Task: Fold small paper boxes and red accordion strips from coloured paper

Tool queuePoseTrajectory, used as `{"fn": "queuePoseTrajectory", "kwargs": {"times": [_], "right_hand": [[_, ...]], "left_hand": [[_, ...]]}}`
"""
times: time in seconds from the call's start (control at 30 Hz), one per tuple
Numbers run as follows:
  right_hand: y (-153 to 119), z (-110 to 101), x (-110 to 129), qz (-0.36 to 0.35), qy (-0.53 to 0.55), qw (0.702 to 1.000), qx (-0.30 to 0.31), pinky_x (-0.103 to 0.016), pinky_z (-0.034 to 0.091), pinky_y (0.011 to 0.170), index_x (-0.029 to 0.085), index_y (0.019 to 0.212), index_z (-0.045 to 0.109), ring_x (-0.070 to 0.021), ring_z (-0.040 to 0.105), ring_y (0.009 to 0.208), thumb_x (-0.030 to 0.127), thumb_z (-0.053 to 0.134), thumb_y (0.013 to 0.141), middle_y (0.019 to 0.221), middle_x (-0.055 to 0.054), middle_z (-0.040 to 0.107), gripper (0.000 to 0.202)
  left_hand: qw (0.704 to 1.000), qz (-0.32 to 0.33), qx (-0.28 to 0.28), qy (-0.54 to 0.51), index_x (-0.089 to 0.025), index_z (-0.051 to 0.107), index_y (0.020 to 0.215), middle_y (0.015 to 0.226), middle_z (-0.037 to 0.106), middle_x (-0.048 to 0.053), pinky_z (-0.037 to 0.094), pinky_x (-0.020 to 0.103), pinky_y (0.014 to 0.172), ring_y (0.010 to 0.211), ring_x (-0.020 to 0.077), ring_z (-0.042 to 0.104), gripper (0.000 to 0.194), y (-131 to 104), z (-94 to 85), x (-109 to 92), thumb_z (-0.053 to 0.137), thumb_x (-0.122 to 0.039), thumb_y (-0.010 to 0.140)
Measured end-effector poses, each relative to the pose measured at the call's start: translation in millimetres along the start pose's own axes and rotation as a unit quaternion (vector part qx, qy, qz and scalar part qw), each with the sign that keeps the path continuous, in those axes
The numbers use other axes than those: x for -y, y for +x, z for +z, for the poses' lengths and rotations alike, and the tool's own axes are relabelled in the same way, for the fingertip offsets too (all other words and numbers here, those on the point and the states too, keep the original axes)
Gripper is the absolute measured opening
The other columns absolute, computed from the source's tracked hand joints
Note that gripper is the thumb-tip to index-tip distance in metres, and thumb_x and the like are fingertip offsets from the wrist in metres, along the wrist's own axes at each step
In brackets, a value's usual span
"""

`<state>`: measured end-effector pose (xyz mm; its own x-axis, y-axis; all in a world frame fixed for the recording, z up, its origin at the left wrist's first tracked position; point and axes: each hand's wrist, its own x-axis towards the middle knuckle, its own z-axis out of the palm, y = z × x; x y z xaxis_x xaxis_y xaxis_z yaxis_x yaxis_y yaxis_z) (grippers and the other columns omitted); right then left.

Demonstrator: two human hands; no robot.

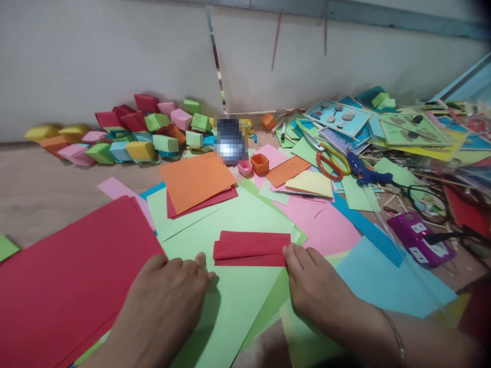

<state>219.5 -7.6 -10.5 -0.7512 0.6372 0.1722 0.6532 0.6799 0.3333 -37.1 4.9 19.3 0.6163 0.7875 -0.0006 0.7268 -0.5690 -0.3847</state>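
Red strip (251,243) on green sheet (238,289), between both hands; apparently folded lengthwise, with layers staggered at left end; judged part-way: narrowing done, edges not yet flush; right hand (312,278) at strip's right end, fingers bunched and touching; pinching or merely pressing, cannot tell; left hand (172,286) just beside left end, fingers curled under, cannot tell if pressed together; containers: pink box (245,169) and orange box (261,167), both open-topped, contents too small to tell; closed boxes (134,122) heaped near wall (115,51), insides hidden.
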Motion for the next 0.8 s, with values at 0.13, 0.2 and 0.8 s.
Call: {"fn": "queuePoseTrajectory", "kwargs": {"times": [0.13,0.2,0.8], "right_hand": [[-1,0,0,0.005,0.009,1.0,0.008,-0.038,0.038,0.066,0.004,0.083,0.072,-0.0314,0.054,0.087,0.0,0.057,0.068,0.102,-0.025,0.066,0.022],[0,0,-1,0.009,0.018,1.0,-0.001,-0.037,0.036,0.065,0.005,0.081,0.07,-0.0286,0.054,0.082,-0.002,0.054,0.07,0.096,-0.022,0.066,0.021],[14,-3,-27,0.191,0.311,0.924,-0.115,-0.028,0.04,0.064,0.014,0.079,0.061,-0.0155,0.05,0.069,0.011,0.044,0.094,0.074,-0.006,0.061,0.023]], "left_hand": [[0.996,-0.016,-0.07,-0.047,-0.02,0.06,0.056,0.051,0.058,0.005,0.045,0.044,0.052,0.048,0.0297,0.06,0.041,14,-8.7,11,0.042,-0.02,0.093],[0.99,-0.005,-0.097,-0.102,-0.017,0.066,0.073,0.068,0.066,0.007,0.049,0.044,0.061,0.064,0.0297,0.065,0.024,26,-6.2,11,0.052,-0.024,0.092],[0.938,-0.033,-0.178,-0.295,-0.018,0.062,0.082,0.071,0.069,0.004,0.045,0.029,0.055,0.061,0.0186,0.062,0.03,36,14.8,8,0.036,-0.015,0.096]]}}
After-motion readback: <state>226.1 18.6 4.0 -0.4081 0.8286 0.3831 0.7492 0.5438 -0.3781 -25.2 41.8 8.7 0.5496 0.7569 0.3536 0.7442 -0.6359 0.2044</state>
